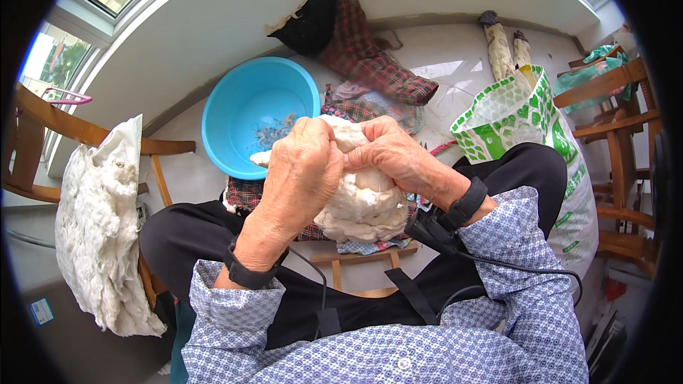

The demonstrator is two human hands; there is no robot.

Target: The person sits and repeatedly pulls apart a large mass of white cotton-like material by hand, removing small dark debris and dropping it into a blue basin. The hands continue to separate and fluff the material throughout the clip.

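Note:
My left hand and my right hand meet in front of me, both gripping a clump of white cotton wadding. Their fingers are closed on it, thumbs nearly touching. Below the hands a thicker wad of cotton sits on folded plaid and patterned cloth, over a low wooden stool. Whether the held clump joins the wad beneath is hidden by the hands. Black straps circle both wrists.
A blue plastic basin with grey fluff stands ahead left. Cotton batting hangs over a wooden chair at left. A torn plaid garment lies by the wall. At right are a green-and-white bag and wooden chairs.

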